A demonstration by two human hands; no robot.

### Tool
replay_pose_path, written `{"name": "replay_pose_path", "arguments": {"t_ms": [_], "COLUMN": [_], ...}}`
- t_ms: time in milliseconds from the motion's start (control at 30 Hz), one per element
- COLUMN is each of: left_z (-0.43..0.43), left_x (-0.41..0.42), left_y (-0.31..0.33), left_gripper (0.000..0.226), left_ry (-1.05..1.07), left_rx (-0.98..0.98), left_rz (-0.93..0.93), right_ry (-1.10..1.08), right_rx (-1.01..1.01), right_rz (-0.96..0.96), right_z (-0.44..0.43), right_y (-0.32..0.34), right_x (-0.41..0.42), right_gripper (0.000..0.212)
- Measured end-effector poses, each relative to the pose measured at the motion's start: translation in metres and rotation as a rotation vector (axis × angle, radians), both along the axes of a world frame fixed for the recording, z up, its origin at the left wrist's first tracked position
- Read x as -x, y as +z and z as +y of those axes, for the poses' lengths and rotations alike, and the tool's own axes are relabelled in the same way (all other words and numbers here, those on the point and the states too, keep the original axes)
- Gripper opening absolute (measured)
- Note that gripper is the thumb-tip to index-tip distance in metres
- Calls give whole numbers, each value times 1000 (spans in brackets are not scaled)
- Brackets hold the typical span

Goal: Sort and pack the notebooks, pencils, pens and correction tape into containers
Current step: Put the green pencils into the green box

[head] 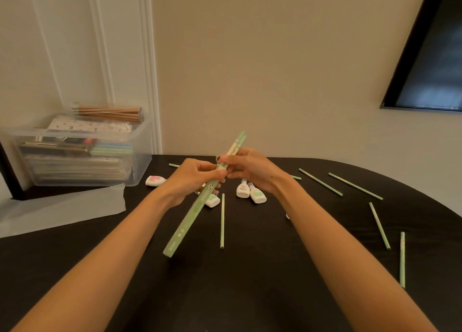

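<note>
Pencil box (190,219): slim green card sleeve, held tilted above the desk (250,281); probably light and easily crushed.
Left hand (192,179): fingers wrapped around the sleeve's upper end.
Right hand (252,171): fingers pinching the green pencils (237,143) that poke from the sleeve's mouth.
Pencils: thin, stiff, likely smooth; best taken as a bundle near the mouth.
Loose pencils (320,181): scattered across the desk.
Correction tapes (257,195): on the desk under the hands.

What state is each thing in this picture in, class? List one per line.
Green pencil box: held tilted above the table, open at its far end.
Pencils in box: sticking partly out.
Left hand: gripping the box.
Right hand: fingers on the pencils.
Clear bin: uncovered, filled.
</note>
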State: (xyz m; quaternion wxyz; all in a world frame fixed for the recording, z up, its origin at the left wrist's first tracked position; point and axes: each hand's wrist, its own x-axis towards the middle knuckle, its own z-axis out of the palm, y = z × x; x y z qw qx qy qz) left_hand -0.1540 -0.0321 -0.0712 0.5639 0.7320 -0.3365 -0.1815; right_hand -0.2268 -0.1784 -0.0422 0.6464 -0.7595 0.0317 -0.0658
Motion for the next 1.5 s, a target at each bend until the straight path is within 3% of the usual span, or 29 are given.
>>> {"name": "replay_pose_path", "arguments": {"t_ms": [200,300,400,500,600,767,900,967,1100,1200,1333,1500], "left_z": [4,6,6,2,-4,-17,-30,-39,-61,-78,-96,-106], "left_x": [-6,-9,-9,-5,0,10,17,22,38,52,72,89], "left_y": [1,1,0,0,2,2,-2,-3,-4,-7,-11,-10], "left_gripper": [15,17,28,32,29,25,26,27,29,23,26,30], "left_ry": [106,181,228,240,245,229,197,189,153,112,71,30], "left_rx": [88,113,126,131,131,109,102,94,73,59,16,-27], "left_rz": [5,-21,-31,-35,-48,-60,-52,-58,-67,-77,-91,-114], "right_ry": [-78,-303,-437,-216,-102,-169,-249,-314,-604,-742,-668,-580], "right_rx": [-65,-83,186,562,691,614,436,398,664,783,837,689], "right_rz": [-63,-41,248,579,699,714,670,639,562,508,670,781], "right_z": [-3,-5,-6,3,16,12,-4,-24,-72,-99,-113,-112], "right_y": [-4,-7,-22,-54,-77,-88,-68,-57,-51,-61,-83,-96], "right_x": [-5,-12,-17,-17,-15,-16,4,16,47,76,113,137], "right_gripper": [33,27,23,29,27,19,5,15,31,30,34,32]}}
